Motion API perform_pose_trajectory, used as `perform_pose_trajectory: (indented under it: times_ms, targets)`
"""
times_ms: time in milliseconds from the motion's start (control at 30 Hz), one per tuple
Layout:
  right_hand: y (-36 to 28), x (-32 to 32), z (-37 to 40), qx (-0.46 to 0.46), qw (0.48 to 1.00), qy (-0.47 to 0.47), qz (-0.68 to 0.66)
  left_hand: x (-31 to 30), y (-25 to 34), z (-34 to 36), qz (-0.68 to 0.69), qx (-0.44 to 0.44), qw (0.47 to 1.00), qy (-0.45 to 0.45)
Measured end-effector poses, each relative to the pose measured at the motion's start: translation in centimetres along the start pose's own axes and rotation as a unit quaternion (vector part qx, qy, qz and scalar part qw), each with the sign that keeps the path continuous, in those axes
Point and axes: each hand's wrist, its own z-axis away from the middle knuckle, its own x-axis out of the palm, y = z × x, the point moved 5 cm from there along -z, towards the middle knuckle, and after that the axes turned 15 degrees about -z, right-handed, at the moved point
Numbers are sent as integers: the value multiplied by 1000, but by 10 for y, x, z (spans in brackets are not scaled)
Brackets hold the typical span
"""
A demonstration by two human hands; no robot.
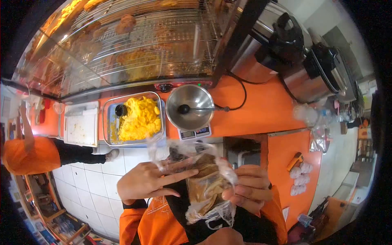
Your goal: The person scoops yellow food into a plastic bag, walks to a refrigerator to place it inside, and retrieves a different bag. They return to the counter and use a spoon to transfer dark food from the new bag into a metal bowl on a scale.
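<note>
In front of my chest is a clear plastic bag [208, 179] with brownish, folded, soft contents that I cannot identify. My left hand [149, 179] grips its left side near the crumpled upper opening, with two fingers stretched across the plastic. On the other side, my right hand [251, 190] pinches the bag between thumb and curled fingers. Beyond the bag, a steel bowl [175, 110] with a black ladle [184, 109] in it rests on a digital scale [196, 132]. To its left is a clear tray [105, 126] of yellow mash [141, 118].
A glass food warmer [134, 49] stands behind the orange counter [261, 114]. Steel cookers [312, 77] are at the right. Several small plastic-wrapped bundles [301, 179] lie beside a yellow-and-black tool [295, 161]. A white cutting board [81, 124] and a person in orange [30, 155] are at left.
</note>
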Motion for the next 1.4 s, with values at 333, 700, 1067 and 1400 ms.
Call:
perform_pose_trajectory:
  times_ms: [333,700,1067,1400]
  targets:
    - [-18,-12,11,23,997,67,15,-28,41,-28,147,36,979,139]
    - [-17,-29,18,66,994,-78,39,-12,69,-58,117,-4,985,123]
    - [-12,-36,37,138,978,-144,60,5,49,-49,228,-23,969,92]
    - [-16,-40,29,87,980,-175,25,-2,37,-42,252,6,959,132]
